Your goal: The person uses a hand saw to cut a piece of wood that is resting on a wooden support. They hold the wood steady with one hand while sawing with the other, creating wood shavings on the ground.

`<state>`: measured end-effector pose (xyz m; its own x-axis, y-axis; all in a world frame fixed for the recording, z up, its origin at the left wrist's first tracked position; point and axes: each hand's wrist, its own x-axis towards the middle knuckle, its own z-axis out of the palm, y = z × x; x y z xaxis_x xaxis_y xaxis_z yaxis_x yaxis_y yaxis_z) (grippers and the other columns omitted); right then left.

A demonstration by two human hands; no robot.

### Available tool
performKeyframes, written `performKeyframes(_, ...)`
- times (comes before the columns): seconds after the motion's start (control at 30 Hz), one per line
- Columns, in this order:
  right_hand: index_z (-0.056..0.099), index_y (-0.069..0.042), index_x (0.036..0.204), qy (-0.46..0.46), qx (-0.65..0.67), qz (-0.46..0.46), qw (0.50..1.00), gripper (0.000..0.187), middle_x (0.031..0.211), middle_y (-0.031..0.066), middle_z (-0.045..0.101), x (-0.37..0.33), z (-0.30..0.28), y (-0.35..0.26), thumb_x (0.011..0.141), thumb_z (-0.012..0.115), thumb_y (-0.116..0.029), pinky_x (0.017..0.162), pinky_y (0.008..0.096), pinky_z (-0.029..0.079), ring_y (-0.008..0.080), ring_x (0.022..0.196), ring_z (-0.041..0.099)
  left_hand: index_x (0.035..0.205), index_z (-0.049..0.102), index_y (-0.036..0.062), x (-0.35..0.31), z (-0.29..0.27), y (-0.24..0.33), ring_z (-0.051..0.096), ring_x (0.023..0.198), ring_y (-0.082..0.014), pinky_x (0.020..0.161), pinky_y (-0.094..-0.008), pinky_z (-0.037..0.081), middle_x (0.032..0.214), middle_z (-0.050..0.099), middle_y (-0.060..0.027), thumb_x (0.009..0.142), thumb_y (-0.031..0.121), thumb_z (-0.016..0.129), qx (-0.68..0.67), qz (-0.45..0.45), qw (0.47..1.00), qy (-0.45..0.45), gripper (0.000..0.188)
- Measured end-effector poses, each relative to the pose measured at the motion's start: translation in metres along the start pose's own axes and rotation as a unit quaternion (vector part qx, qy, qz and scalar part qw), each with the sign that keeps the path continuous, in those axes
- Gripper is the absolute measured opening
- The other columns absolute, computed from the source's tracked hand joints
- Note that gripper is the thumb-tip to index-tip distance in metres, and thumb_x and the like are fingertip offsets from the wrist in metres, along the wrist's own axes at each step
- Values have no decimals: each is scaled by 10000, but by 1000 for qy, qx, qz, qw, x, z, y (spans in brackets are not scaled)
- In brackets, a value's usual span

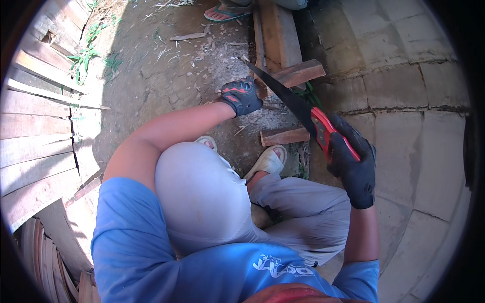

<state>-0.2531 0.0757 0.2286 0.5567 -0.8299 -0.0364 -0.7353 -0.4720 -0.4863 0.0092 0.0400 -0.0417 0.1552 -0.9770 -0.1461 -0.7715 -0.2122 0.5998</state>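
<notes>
My right hand [353, 159], in a black glove, is closed round the red handle of a handsaw [293, 103]. The saw's dark blade slants up and left, with its tip beyond a short piece of wood [300, 74]. Seen from above, the blade crosses over that wood; whether it touches cannot be made out. My left hand [241, 97], in a black glove with red marks, is closed at the wood's left end, its fingertips partly hidden. Beneath the short piece runs a long wooden beam [288, 40], pointing away from me.
Another wood piece [285, 136] lies near my sandalled foot [270, 160]. A concrete block wall [394, 91] rises on the right. Wooden planks [38, 116] line the left. Shavings [227, 60] litter the dirt floor. Another person's foot [227, 13] in a flip-flop is at the far end.
</notes>
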Motion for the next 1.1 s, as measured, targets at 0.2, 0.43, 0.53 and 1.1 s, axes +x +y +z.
performKeyframes(0.2,766,-120,1299,-16,90,178,980,359,1174,177,780,42,21,-29,973,675,-238,778,400,602,306,985,771,1232,649,3,-5,-8,6,723,1114,-424,969,-504,575,1178,736,-271,841,447,755,-25,-7,1000,-4,600)
performKeyframes(0.43,780,-84,1269,14,110,131,985,413,1124,163,788,86,57,-30,961,671,-337,883,381,578,288,972,765,1191,657,5,-5,1,-4,739,1056,-418,936,-505,584,1101,751,-263,843,422,761,-22,1,1000,20,554)
performKeyframes(0.53,781,-86,1269,56,84,73,992,437,1131,172,787,102,79,-3,952,680,-368,958,387,555,310,1034,751,1175,660,10,-1,5,4,744,1032,-417,922,-506,588,1077,756,-254,849,423,758,-7,12,1000,21,535)
performKeyframes(1.1,788,-68,1251,131,164,72,975,416,1186,188,786,131,144,26,973,693,-363,1016,394,541,307,1133,741,1231,651,10,-5,-3,3,727,1099,-414,945,-506,577,1175,733,-257,863,423,733,5,20,1000,-20,559)
